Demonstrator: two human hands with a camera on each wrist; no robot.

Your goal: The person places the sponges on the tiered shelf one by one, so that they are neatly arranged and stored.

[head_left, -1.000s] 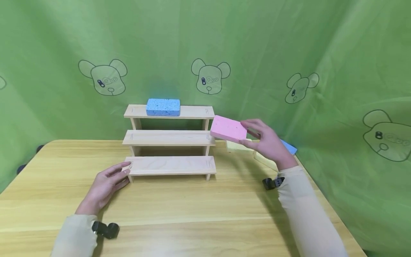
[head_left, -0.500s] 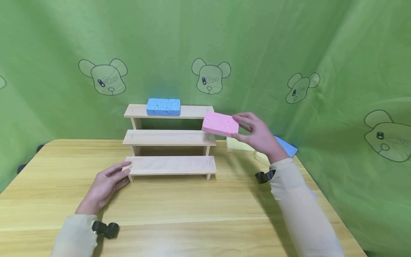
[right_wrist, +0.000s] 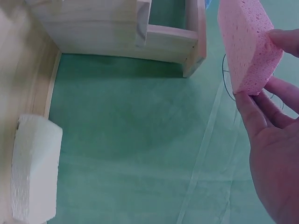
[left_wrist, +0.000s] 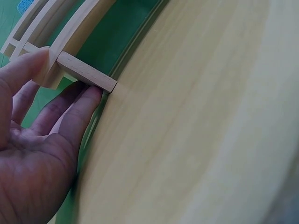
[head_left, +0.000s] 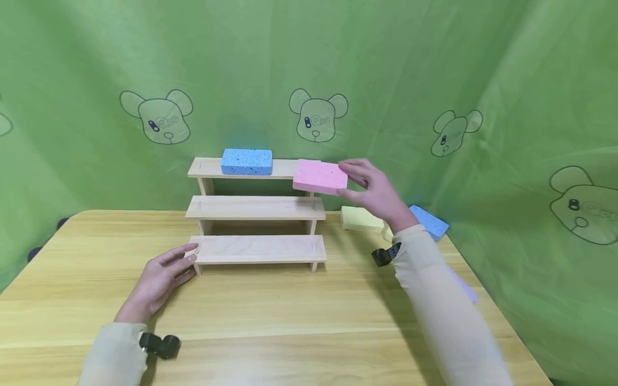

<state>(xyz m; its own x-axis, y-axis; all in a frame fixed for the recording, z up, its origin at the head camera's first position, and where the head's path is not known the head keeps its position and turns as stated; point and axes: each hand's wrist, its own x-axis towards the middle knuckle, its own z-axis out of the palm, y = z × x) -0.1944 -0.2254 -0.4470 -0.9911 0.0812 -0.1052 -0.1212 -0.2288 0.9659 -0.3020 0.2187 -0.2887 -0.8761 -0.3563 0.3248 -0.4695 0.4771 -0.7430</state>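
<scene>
A light wooden three-step display shelf [head_left: 256,249] stands on the table. My left hand [head_left: 156,279] holds the left end of its lowest step; in the left wrist view the thumb lies at the board and fingertips touch the leg [left_wrist: 86,72]. With thumb and fingers my right hand [head_left: 376,195] pinches one end of a pink sponge [head_left: 319,176]. In the head view the sponge overlaps the right end of the top step; the right wrist view shows the pink sponge [right_wrist: 245,44] raised beside the shelf, apart from it. A blue sponge [head_left: 247,162] lies on the top step.
Right of the shelf lie a pale yellow sponge [head_left: 361,219], part of another behind the right arm, and a blue sponge [head_left: 428,221]. A purple sponge [head_left: 464,285] shows near the right edge. Green cloth [head_left: 386,69] hangs behind the wooden table [head_left: 270,321] and at its sides.
My right hand has carried the pink sponge left and upward, towards the right end of the top step. The purple sponge has come into view. My left hand has stayed in place.
</scene>
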